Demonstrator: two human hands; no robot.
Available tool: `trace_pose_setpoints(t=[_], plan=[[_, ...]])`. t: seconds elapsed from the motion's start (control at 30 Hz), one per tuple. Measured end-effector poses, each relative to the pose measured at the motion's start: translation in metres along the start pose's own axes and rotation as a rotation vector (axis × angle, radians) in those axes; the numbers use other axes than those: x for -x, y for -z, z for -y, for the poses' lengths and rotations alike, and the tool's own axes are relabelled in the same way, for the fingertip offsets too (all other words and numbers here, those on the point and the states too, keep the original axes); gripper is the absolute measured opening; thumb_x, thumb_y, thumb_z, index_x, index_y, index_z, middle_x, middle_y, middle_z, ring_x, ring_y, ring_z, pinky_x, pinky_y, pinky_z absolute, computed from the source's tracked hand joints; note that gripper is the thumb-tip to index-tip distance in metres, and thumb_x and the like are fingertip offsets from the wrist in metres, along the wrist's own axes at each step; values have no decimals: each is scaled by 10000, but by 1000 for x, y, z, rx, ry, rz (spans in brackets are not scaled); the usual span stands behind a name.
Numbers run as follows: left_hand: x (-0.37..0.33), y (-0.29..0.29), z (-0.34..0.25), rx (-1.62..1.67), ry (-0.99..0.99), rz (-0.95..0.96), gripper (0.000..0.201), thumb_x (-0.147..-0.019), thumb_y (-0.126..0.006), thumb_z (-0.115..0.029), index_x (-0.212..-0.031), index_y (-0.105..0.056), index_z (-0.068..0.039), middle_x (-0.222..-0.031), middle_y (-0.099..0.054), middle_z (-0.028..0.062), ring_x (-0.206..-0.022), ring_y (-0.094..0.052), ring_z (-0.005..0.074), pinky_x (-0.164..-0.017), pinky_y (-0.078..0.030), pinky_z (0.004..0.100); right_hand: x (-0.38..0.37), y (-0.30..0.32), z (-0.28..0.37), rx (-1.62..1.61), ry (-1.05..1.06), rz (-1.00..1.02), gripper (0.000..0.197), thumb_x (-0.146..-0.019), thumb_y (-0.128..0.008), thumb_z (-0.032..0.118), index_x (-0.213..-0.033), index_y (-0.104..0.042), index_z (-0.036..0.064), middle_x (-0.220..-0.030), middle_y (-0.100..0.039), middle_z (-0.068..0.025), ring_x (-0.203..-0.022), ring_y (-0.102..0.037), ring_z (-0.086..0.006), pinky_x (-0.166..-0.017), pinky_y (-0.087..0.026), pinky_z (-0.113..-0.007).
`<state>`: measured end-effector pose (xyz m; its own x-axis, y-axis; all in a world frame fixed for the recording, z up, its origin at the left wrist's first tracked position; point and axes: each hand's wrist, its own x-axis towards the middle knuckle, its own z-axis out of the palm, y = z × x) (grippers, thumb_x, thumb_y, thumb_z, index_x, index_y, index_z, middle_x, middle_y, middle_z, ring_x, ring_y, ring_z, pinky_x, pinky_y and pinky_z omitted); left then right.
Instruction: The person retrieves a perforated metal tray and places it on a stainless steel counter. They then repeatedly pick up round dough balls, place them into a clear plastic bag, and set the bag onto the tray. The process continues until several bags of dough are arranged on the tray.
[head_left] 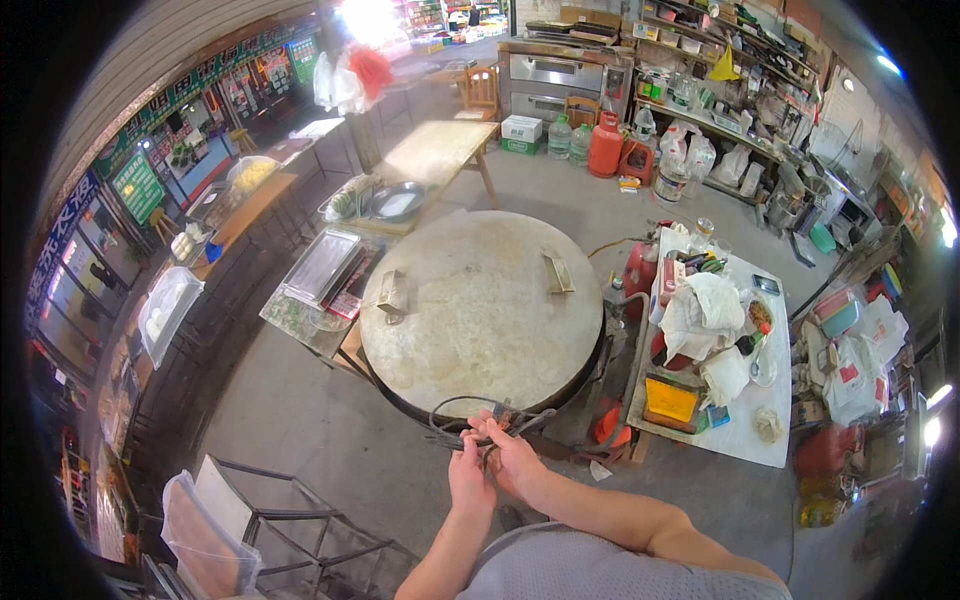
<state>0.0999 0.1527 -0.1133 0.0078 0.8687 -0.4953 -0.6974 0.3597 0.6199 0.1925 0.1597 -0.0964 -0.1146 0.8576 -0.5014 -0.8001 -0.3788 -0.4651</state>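
A coiled dark cable (540,419) is bunched between my two hands, its loops spreading to both sides. My left hand (471,474) has its fingers closed round the bundle from below. Beside it, my right hand (512,462) grips the same coil, with thumb and fingers close together. What looks like the cable's end sticks up near the fingertips, too small to make out. Just beyond the hands stands a big round griddle with a pale metal lid (480,310). Two metal handles (559,275) stand up from the lid.
To the right, a white-topped table (740,420) bears cloths, bottles and a yellow-lined tray (670,400). Red gas cylinders (641,268) stand by the griddle and at the back. A glass-topped table (305,320) adjoins the griddle's left. A metal-framed chair (285,515) stands near left.
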Motion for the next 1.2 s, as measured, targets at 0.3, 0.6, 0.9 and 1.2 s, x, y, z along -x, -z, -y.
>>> trace_pose_setpoints(t=[0.3, 0.6, 0.9, 1.2], plan=[[13, 49, 50, -857, 155, 451, 438, -938, -775, -203, -1300, -602, -26, -1239, -687, 79, -1251, -606, 166, -1017, -486, 329, -6, 31, 52, -76, 20, 99, 262, -1096, -547, 320, -909, -514, 140, -676, -391, 35, -612, -410, -129, -634, -425, -359], [49, 5, 36, -1453, -855, 263, 672, -795, -896, -241, -1333, -559, -20, -1236, -687, 160, -1117, -662, 217, -932, -519, 334, 14, 71, 108, 30, -154, -48, 280, -1071, -591, 386, -951, -502, 149, -642, -336, 71, -511, -284, -84, -483, -232, -277], [46, -6, 64, -814, 126, 352, 216, -1045, -642, -213, -898, -637, -54, -702, -552, -56, -615, -492, 38, -528, -373, 243, -6, 68, 118, -202, -289, 113, 290, -1109, -508, 376, -1005, -528, 105, -678, -386, 51, -573, -354, -102, -552, -324, -292], [50, -69, 2, -368, 133, 258, 503, -1113, -484, -422, -703, -393, -144, -597, -332, -36, -468, -277, 93, -439, -219, 294, 7, 78, 123, 52, -292, 378, 560, -1116, -392, 492, -1365, -543, 14, -1217, -697, -175, -1146, -682, -348, -1021, -539, -492]])
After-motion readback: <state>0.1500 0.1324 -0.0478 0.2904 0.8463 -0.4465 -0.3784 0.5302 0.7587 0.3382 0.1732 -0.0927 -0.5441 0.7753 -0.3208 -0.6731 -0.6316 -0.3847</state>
